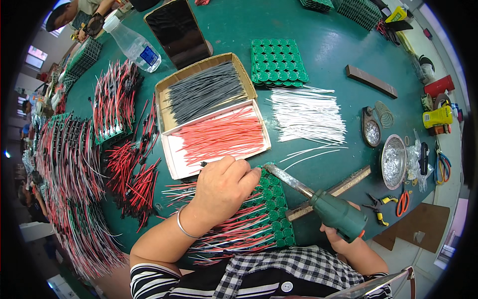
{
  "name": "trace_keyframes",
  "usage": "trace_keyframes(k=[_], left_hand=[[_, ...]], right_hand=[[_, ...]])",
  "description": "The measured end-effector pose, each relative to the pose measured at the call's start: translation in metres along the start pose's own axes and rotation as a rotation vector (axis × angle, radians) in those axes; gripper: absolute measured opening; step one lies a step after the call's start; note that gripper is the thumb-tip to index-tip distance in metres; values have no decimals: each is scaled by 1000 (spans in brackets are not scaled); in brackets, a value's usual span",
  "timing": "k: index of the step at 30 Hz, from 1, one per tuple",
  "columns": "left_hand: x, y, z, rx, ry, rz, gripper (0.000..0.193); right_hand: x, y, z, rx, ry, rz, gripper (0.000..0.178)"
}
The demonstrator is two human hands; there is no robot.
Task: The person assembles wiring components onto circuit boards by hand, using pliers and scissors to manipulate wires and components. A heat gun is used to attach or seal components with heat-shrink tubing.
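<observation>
A green soldering gun (338,215) is gripped in my right hand (340,240), its metal barrel slanting up and left. The tip meets the top edge of a green circuit board panel (281,212) made of round boards in rows. Beside that tip my left hand (226,187) is closed in a pinch; whatever the fingers hold is hidden. Red and white wires (234,226) stretch leftward from the panel, passing under my left forearm. A wooden strip (343,188) lies right of the panel, below the barrel.
Beyond my hands sit boxes of black wires (204,92) and red wires (221,133). White wires (308,117) lie right of them. Wired boards (69,174) fill the left side. A metal dish (393,162), pliers (381,207) and scissors (403,203) are at the right. A bottle (134,45) stands behind.
</observation>
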State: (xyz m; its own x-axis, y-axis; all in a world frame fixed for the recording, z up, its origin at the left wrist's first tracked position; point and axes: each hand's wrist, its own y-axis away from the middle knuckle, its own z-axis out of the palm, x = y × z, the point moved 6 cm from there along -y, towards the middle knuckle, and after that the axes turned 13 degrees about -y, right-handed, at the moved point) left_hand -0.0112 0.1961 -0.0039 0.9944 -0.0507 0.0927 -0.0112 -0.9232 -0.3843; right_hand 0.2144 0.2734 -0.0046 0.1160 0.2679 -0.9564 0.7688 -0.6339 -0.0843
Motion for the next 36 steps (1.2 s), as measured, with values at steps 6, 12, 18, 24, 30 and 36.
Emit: trace_keyframes(k=[6, 12, 18, 24, 30, 36], left_hand=[[-1, 0, -1, -9, 12, -4, 26], [0, -1, -1, -31, 31, -14, 29], [-3, -1, -2, 30, 75, -53, 27], [-3, 0, -1, 13, 62, -50, 25], [-2, 0, 1, 18, 52, -42, 25], [-4, 0, 0, -8, 48, -46, 27]], right_hand=[[-11, -3, -2, -171, 210, -99, 27], [10, 13, -10, 113, -303, 330, 27], [12, 10, -11, 18, -22, 274, 26], [2, 1, -2, -120, 99, -18, 31], [2, -1, 2, -63, 60, 14, 28], [0, 1, -3, -109, 60, 63, 25]])
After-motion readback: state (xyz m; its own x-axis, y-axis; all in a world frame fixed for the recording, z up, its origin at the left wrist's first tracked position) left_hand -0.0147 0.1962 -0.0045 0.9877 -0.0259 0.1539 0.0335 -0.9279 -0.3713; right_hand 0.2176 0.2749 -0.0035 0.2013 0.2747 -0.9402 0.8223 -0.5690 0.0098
